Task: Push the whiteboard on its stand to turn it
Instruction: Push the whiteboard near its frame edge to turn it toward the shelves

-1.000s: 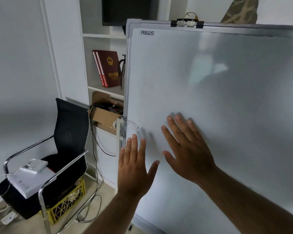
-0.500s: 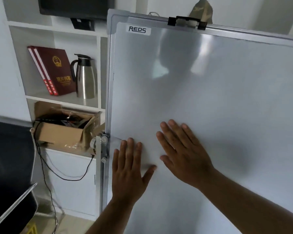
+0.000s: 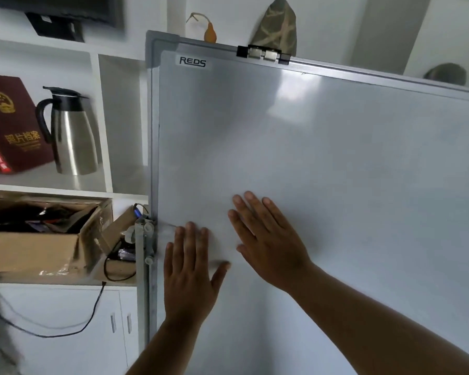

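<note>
A blank whiteboard [image 3: 322, 147] with a grey metal frame fills most of the view, and its right side recedes away from me. Its grey stand post [image 3: 144, 280] runs down along the left edge, with a pivot knob level with my fingers. My left hand [image 3: 191, 272] lies flat on the board close to that left edge, fingers spread and pointing up. Just to the right and a little higher, my right hand [image 3: 268, 239] also presses flat on the surface with its fingers apart. Neither hand holds anything.
White shelving stands close behind the board's left edge, holding a steel thermos jug [image 3: 71, 131], a red book [image 3: 8, 123] and an open cardboard box [image 3: 38, 239]. A black cable [image 3: 90, 315] hangs over the white cabinet doors below. A clip [image 3: 263, 54] sits on the board's top edge.
The board's left edge has swung towards the shelves. The black chair has left the view and the shelf items look much closer. Both palms stay flat on the board.
</note>
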A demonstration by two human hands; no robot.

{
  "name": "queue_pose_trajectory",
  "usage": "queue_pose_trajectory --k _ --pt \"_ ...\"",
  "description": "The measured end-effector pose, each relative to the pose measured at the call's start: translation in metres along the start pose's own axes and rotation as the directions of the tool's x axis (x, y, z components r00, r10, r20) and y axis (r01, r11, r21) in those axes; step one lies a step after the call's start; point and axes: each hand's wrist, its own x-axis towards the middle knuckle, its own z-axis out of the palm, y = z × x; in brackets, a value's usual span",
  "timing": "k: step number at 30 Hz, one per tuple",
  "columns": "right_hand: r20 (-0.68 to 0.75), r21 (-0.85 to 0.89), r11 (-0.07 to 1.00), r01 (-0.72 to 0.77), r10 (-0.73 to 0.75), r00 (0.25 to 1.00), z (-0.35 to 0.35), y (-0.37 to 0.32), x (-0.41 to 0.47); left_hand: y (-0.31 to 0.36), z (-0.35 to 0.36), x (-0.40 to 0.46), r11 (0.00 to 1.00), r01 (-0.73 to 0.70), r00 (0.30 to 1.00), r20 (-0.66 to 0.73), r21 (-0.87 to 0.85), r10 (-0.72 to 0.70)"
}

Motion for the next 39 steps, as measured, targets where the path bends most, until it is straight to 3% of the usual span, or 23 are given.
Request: queue_pose_trajectory --k 7,17,22,26,33,39 --pt "0.099 -0.038 0.999 0.006 -0.002 0.995 0.026 0.005 0.014 -0.01 0.024 0.023 1.0 -0.002 1.0 0.02 -0.027 0.003" --pt "0.071 0.002 1.0 -0.004 0.004 0.997 0.031 0.006 0.01 -0.014 0.029 0.019 0.999 -0.026 0.999 -0.031 -0.022 0.025" --pt "0.02 0.074 0.996 -0.055 0.053 0.998 0.029 0.0 0.006 -0.012 0.023 0.016 0.999 -0.04 0.999 -0.033 -0.001 0.04" --pt "0.058 0.172 0.98 -0.104 0.095 0.994 0.014 0.007 -0.003 -0.002 0.015 0.016 1.0 -0.013 0.999 -0.045 0.006 0.013" --pt "0.065 0.213 0.95 -0.227 0.218 0.974 -0.033 0.055 -0.051 0.073 -0.001 0.036 0.99 -0.07 0.997 -0.049 -0.121 0.065" --pt "0.26 0.004 0.903 -0.429 0.413 0.873 -0.076 0.151 -0.181 0.215 0.003 0.035 0.927 -0.296 0.955 -0.105 -0.23 0.279"
